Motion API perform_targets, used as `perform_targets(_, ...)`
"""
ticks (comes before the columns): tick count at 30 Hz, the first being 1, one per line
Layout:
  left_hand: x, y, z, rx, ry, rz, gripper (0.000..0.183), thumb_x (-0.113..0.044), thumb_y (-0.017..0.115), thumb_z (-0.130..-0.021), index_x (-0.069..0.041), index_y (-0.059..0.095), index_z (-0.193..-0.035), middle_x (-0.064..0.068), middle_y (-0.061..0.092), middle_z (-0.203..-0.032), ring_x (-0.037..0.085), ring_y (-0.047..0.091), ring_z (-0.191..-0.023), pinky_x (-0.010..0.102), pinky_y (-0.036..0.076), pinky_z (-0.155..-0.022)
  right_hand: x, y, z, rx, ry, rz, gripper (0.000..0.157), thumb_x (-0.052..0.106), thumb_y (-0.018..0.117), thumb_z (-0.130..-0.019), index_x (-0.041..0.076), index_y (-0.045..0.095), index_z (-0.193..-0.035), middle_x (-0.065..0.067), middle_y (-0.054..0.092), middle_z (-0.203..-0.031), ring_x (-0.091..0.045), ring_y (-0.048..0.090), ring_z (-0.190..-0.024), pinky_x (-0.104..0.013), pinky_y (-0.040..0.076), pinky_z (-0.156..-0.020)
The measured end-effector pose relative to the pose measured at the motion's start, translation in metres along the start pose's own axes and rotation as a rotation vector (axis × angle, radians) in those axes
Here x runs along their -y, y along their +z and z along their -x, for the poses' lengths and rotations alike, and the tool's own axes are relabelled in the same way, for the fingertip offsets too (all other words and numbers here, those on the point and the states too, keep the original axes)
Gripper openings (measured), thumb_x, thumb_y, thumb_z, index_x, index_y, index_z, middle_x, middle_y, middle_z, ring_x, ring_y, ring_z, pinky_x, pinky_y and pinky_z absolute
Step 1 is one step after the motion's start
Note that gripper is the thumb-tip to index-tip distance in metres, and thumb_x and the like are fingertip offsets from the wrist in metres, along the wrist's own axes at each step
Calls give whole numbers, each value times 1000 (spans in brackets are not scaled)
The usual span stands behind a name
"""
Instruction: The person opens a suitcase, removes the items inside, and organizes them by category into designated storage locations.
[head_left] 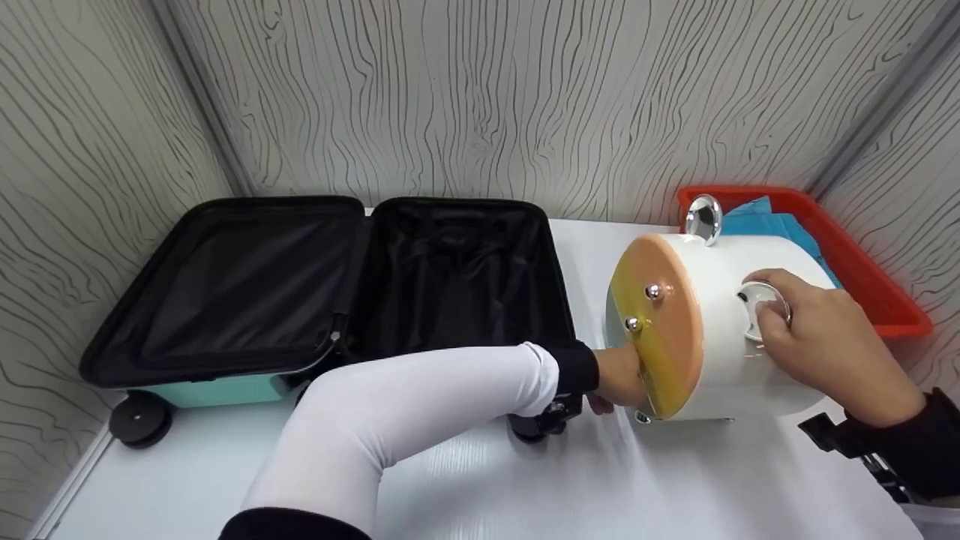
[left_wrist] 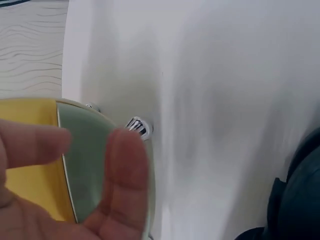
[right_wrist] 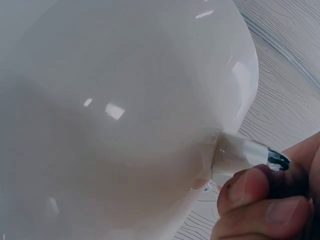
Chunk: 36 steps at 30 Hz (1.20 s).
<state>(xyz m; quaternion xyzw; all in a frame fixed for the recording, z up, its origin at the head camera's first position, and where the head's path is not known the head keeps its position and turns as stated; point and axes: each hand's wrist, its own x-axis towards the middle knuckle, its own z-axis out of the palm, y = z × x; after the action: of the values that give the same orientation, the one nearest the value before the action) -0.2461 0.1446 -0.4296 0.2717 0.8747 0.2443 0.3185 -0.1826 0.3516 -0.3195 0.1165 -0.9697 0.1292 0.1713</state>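
A glossy white rounded body [head_left: 724, 270] has a flat front panel in orange, yellow and green [left_wrist: 85, 145]. Chrome knobs stud this panel, and chrome feet show under it. My right hand [head_left: 825, 337] grips one chrome-rimmed round ear [head_left: 763, 304] on its side, with fingers curled round it in the right wrist view. The other ear [head_left: 703, 216] stands free on top. At the lower edge of the panel is my left hand [head_left: 621, 377], partly hidden in the head view. In the left wrist view its thumb and a finger are spread apart; contact cannot be told.
A turquoise suitcase lies unfolded on the white table [head_left: 480, 487], its black-lined halves [head_left: 262, 289] facing up. Its wheels [head_left: 140, 420] stick out in front. Behind the white body stands a red bin [head_left: 892, 300] holding blue packages [head_left: 776, 229]. Patterned walls enclose the table.
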Motion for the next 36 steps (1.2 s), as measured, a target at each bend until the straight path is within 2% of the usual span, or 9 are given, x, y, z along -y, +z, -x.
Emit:
perform_targets(1,-1,-4,9,-27,-13,133,17,-12,64,-100,-5,51,-107,3,55,-84,14,56,-49,25,53,-46,1,0,-1,-4,-9,-2,30,3,52,-99,-2,67,-124,-8,63,-65,-22,50,-58,-29,38,-54)
perform_targets(3,-1,-8,20,-35,21,166,16,-7,63,-98,-10,50,-90,0,51,-69,11,51,-47,23,48,-43,1,0,-2,-2,-20,-8,28,3,53,-99,-1,67,-124,-10,65,-67,-22,52,-59,-30,39,-55)
perform_targets(14,4,-20,44,-39,126,10,34,-17,70,-101,-14,56,-70,-2,55,-56,9,55,-47,22,53,-48,-3,-3,-16,126,-60,-12,29,7,61,-105,4,65,-133,-1,56,-68,-15,45,-60,-24,40,-54)
perform_targets(17,9,-32,50,-133,173,31,38,-12,69,-98,-16,57,-63,-6,54,-53,7,53,-45,20,48,-47,-7,-4,-24,141,-95,-28,27,5,63,-104,5,68,-131,-9,68,-81,-19,54,-70,-24,43,-56)
perform_targets(21,14,-57,53,-357,181,36,42,-14,70,-95,-20,49,-60,-10,47,-52,6,48,-47,20,40,-49,-13,-9,-35,183,-92,-37,26,5,64,-105,8,70,-130,-21,73,-102,-31,62,-87,-21,46,-62)
perform_targets(24,20,-76,52,-521,129,16,30,-21,71,-96,-18,52,-73,-9,51,-65,10,54,-61,24,44,-58,-20,-13,-41,226,-64,-24,27,6,62,-107,10,68,-133,-20,70,-103,-29,60,-85,-21,46,-62)
perform_targets(27,26,-91,49,-609,64,-1,19,-29,71,-100,-12,62,-104,-1,65,-95,17,67,-87,30,55,-77,-28,-13,-49,228,-72,-12,26,5,59,-108,10,68,-132,-9,64,-88,-18,51,-68,-23,43,-57)
perform_targets(31,33,-103,39,-625,14,-50,58,-38,74,-102,-7,53,-147,11,65,-138,27,70,-121,39,57,-102,-34,-11,-60,228,-74,-19,26,5,57,-109,10,68,-132,-6,60,-86,-12,44,-62,-25,40,-56)
perform_targets(36,37,-113,25,-604,51,-92,64,-38,74,-103,-8,51,-155,12,68,-142,26,69,-128,38,55,-108,-39,-8,-76,267,-41,-28,28,7,54,-111,9,65,-137,-17,66,-105,-19,49,-75,-25,41,-62)
